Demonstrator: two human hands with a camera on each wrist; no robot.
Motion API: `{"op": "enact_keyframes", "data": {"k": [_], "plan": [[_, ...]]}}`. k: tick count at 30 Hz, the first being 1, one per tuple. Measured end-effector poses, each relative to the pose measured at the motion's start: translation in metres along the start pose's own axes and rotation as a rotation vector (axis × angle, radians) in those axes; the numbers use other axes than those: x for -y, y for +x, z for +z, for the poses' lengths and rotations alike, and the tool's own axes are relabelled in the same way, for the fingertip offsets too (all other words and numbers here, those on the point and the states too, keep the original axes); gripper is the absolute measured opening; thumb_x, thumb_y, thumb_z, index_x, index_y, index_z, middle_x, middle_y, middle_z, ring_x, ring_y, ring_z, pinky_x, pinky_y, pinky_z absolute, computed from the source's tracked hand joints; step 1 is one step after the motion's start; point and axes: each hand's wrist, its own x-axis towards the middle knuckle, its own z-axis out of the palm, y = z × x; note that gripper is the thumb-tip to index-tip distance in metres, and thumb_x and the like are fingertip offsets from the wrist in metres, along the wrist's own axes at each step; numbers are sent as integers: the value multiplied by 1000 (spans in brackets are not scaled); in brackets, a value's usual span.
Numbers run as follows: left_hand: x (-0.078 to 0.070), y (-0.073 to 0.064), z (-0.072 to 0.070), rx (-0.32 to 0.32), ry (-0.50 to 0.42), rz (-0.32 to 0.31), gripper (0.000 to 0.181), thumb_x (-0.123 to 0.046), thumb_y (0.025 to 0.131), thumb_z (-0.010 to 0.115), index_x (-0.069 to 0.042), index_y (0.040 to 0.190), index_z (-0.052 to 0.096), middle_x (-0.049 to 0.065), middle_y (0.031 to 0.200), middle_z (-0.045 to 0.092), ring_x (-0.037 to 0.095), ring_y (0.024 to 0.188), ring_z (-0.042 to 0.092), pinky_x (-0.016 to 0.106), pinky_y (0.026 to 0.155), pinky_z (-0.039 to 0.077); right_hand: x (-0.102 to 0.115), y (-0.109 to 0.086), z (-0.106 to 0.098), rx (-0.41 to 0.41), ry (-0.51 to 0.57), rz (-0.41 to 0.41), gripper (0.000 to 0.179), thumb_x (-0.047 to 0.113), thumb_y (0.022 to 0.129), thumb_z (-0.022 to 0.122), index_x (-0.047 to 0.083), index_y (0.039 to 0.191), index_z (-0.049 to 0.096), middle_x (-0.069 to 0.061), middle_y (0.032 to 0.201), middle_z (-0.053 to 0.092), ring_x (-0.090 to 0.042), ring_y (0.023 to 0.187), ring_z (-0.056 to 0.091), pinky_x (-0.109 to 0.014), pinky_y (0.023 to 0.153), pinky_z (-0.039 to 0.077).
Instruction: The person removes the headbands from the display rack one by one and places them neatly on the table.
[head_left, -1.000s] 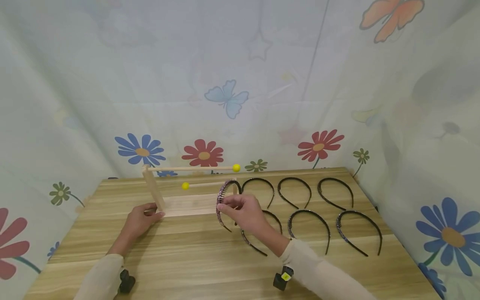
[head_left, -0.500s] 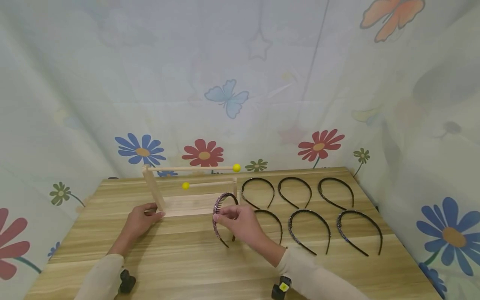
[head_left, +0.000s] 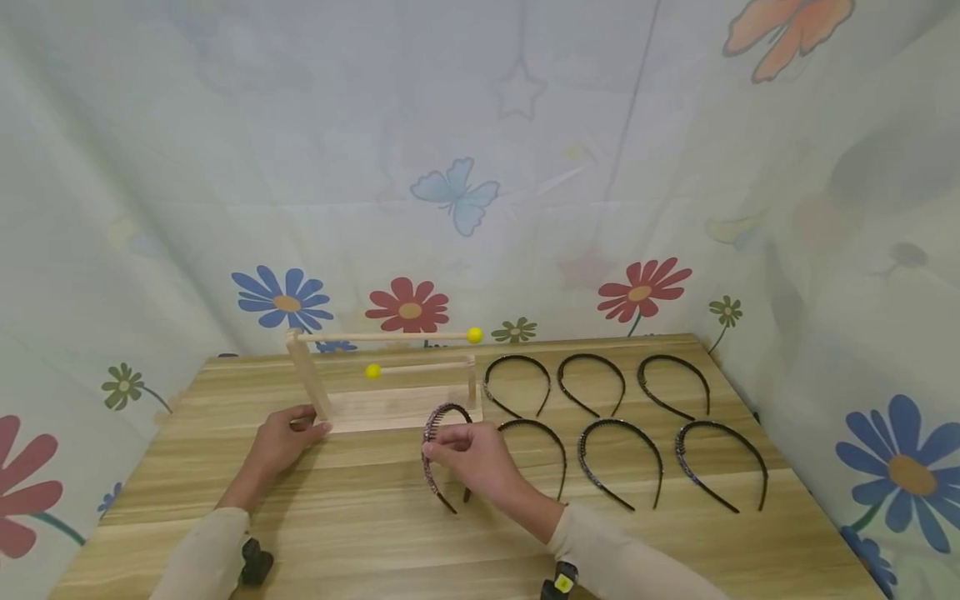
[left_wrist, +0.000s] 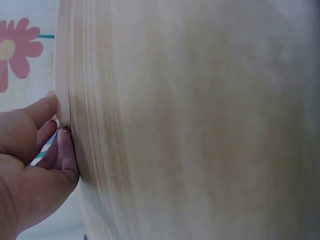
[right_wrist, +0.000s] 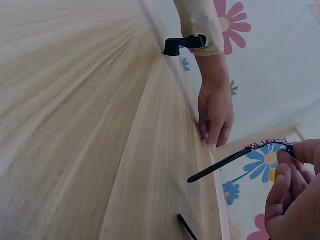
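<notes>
My right hand pinches a black toothed headband with pinkish glitter between thumb and fingers. It holds the band upright just in front of a small wooden rack, ends pointing down. In the right wrist view, the glittery top of the headband meets the fingertips and one dark arm sticks out over the table. At the rack's left end, my left hand grips the base beside the tall post. The left wrist view has that thumb and fingers at the pale board edge.
Several dark headbands lie in two rows to the right, one of them a glittery headband in the front row. Two dowels reach across the rack, tipped with a yellow ball and another yellow ball. A flowered cloth hangs behind the table.
My right hand has drawn the headband down and slightly left, away from the rack towards the table's front. My left hand stays on the rack base.
</notes>
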Motion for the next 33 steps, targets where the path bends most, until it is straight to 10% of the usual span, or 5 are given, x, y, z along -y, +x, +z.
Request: {"op": "enact_keyframes", "data": {"k": [33], "plan": [[1,2,1,-6,-10,-13,55,-28,98,72,7,138,58,29,136,61,44,118,65,52,93,56,-9,18,50,-4,58,157,21,27,87,83,8,95,80,2,85,77,-9,79,69,-25,67,55]]}}
